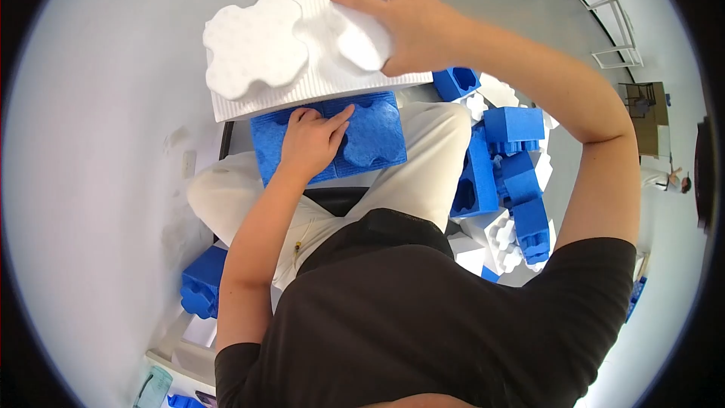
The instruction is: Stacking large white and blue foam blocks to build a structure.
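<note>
A large white foam block with ribbed sides and two lobed knobs stands in front of me. My right hand grips its right-hand knob from above, thumb and fingers apart around it. The left-hand knob is untouched. Nearer to me, against the white block's lower edge, a blue foam block with a lobed raised shape sits between my knees. My left hand rests on its upper face, index finger stretched out and other fingers partly bent. How the two blocks meet is partly hidden.
Blue blocks and white foam pieces lie piled on the floor to my right. Another blue block is at my left, beside the wall. A white metal frame stands far right, and a person is in the distance.
</note>
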The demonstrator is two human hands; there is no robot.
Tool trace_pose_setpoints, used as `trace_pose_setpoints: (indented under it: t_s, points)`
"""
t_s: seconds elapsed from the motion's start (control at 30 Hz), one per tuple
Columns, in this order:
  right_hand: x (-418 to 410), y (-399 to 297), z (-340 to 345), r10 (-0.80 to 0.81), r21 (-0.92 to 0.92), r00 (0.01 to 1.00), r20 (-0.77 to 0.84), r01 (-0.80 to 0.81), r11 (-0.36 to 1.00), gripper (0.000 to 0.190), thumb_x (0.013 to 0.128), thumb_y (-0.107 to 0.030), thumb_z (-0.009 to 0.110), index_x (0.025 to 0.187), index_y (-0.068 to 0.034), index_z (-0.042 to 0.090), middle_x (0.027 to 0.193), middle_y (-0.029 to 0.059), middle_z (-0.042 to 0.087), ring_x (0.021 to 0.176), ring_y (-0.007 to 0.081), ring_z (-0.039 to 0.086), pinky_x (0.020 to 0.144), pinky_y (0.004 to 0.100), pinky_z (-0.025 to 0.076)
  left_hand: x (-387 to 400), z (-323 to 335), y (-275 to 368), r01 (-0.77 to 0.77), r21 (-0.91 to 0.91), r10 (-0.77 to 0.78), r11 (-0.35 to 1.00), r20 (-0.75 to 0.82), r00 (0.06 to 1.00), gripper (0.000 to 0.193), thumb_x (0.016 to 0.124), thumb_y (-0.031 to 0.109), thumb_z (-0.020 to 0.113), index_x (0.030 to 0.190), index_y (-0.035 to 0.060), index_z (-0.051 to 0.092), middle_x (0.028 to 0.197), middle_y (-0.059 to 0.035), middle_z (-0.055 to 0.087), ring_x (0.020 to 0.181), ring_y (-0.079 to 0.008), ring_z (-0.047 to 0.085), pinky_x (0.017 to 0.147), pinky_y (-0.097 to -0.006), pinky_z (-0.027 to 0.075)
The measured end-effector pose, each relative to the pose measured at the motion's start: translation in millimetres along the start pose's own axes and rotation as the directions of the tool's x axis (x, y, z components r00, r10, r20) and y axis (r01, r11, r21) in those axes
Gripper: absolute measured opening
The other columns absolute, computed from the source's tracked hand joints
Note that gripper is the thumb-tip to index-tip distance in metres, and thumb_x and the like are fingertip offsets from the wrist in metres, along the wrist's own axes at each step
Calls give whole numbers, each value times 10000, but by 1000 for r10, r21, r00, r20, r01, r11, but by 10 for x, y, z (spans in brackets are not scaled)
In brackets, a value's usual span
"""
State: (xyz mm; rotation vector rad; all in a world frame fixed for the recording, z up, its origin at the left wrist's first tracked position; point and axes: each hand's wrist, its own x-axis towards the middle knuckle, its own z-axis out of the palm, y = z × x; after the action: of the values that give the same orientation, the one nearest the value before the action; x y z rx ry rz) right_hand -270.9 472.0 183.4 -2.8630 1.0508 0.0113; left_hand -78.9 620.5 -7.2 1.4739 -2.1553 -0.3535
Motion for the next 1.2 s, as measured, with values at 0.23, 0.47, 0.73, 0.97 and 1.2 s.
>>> trace_pose_setpoints:
  t_s: [0.23, 0.47, 0.73, 0.97, 1.2]
  points:
    - [352, 58, -300, 9, -22, 972, 235, -4, 1000, 1193, 603, -179, 875, 1614, -426, 291, 1383, 207, 536, 1337, 428, 472, 1082, 537, 489, -51, 15, -26, -23, 22, 24, 999, -39, 999, 342, 973, 246, 656, 1305, 207, 730, 722, -63, 667, 815, -264, 595, 961, -429, 441]
    - [573, 571, -296, -155, 307, 952, 263, 70, 949, 1181, 598, -233, 876, 1611, -434, 302, 1327, 190, 586, 1216, 443, 572, 1031, 551, 504, 1, 29, 17, -20, 4, 20, 1000, -10, 1000, 338, 988, 276, 635, 1310, 224, 722, 723, -58, 690, 838, -266, 601, 991, -442, 421]
    - [-300, -389, -1130, -6, -98, 1000, -16, 4, 995, 1109, 677, -231, 873, 1625, -178, 299, 1410, 267, 526, 1296, 412, 515, 1064, 518, 463, -19, -10, -2, 0, 51, 0, 999, -2, 1000, 337, 1003, 269, 628, 1324, 224, 719, 739, -91, 632, 805, -266, 613, 977, -426, 455]
    - [-1490, 1057, -717, 369, 127, 675, -639, -381, 916, 1197, 679, -308, 888, 1608, 17, 207, 1461, 315, 452, 1389, 422, 441, 1173, 476, 363, 35, 31, 21, -20, 41, 21, 999, -3, 1000, 338, 989, 244, 650, 1318, 210, 724, 723, -68, 634, 800, -233, 619, 1010, -429, 446]
    - [-3903, 1752, 1773, 979, 978, -33, -199, -77, 196, 1235, 732, -237, 920, 1608, 29, 92, 1498, 248, 445, 1338, 344, 531, 1054, 439, 504, 50, 77, 85, -34, 63, 32, 997, 34, 999, 353, 999, 218, 640, 1345, 200, 710, 722, -58, 596, 814, -217, 605, 1036, -421, 429]
